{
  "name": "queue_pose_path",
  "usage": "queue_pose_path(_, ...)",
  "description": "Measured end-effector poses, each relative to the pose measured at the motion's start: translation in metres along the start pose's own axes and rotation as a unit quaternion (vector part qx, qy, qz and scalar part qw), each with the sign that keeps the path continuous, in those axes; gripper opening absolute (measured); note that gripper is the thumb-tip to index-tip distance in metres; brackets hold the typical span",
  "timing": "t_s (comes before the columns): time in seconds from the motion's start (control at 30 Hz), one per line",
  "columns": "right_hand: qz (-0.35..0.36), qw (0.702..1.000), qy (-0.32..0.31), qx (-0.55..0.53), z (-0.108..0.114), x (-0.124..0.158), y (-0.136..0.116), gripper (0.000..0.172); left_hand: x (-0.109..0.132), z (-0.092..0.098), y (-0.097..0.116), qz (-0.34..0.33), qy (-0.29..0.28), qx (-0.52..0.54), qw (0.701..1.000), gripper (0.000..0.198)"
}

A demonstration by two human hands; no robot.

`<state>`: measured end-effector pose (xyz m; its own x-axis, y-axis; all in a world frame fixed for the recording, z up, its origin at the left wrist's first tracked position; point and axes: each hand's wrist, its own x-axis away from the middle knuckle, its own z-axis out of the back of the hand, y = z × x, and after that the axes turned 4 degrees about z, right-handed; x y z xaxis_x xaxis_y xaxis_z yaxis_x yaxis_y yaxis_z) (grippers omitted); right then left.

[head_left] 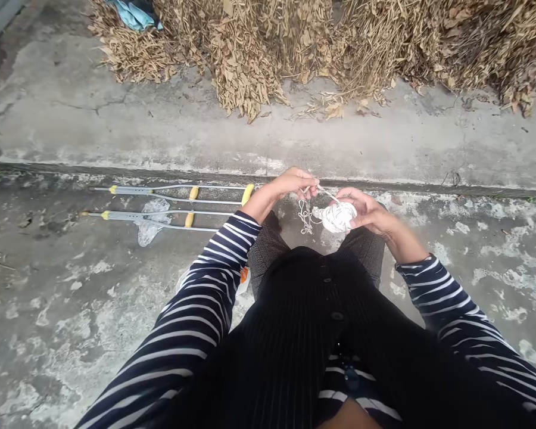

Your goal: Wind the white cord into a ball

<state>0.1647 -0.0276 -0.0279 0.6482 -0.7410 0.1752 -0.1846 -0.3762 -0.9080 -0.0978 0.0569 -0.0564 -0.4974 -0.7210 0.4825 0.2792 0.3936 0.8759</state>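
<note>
My right hand (361, 211) cups a ball of white yarn (338, 217), with its fingers curled over the top. My left hand (295, 185) pinches a taut strand of white yarn (325, 193) running from the ball. Below the hands, a small looped piece of white yarn (304, 217) dangles in front of my knees. Its link to the strand is partly hidden by my left fingers. Both sleeves are striped navy and white.
A pair of metal crutches with yellow grips (161, 199) lies on the cracked concrete to my left, beside a clear plastic bag (149, 223). Ahead, a concrete step edge (268, 177) rises toward a heap of dried brown leaves (250, 53) and a blue cloth (134, 13).
</note>
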Motion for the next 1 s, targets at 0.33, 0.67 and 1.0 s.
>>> queue_pose_path(0.33, 0.023, 0.996, 0.029, -0.080, 0.015, -0.001, 0.011, 0.056, -0.002, -0.045, -0.021, -0.124, 0.042, 0.059, 0.990, 0.026)
queue_pose_path(0.67, -0.024, 0.989, 0.089, -0.120, 0.021, 0.001, -0.004, 0.061, -0.005, -0.062, -0.028, -0.187, 0.046, 0.078, 0.978, 0.016)
queue_pose_path(1.0, 0.084, 0.979, 0.181, 0.040, 0.024, 0.013, -0.078, 0.052, -0.007, -0.052, -0.046, -0.130, 0.009, 0.122, 0.984, 0.022)
